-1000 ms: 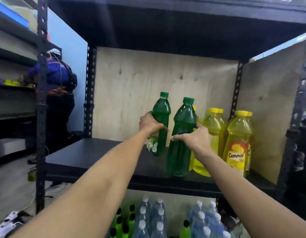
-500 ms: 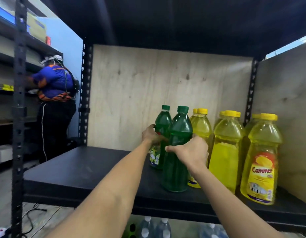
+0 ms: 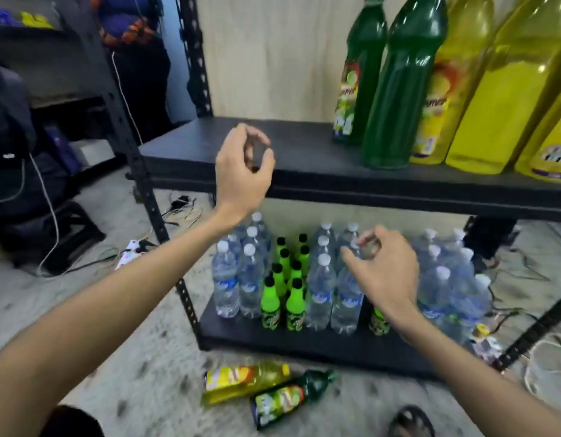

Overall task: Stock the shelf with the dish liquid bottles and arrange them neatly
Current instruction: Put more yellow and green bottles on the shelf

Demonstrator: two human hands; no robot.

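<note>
A black metal rack (image 3: 191,99) is seen ahead, its upper shelf (image 3: 304,171) backed by a plywood panel (image 3: 273,52). At the right of that shelf, two green bottles (image 3: 395,89) are stood upright, one behind the other, just beside a row of yellow bottles (image 3: 499,89); the left half of the shelf is bare. On the lower shelf (image 3: 304,345), clear water bottles (image 3: 320,288) are packed in rows, with small lime-green bottles (image 3: 291,279) set between them. On the speckled floor (image 3: 131,357) in front of the rack, a yellow bottle (image 3: 244,381) and a green bottle (image 3: 288,397) are laid on their sides, touching. Cables (image 3: 184,209) are strewn at the left, and another person (image 3: 134,42) is partly seen behind the rack. The left hand (image 3: 241,171) is held before the upper shelf's edge, fingers loosely curled, nothing gripped. The right hand (image 3: 383,272) is held in front of the water bottles, fingers (image 3: 364,244) half curled and empty.
</note>
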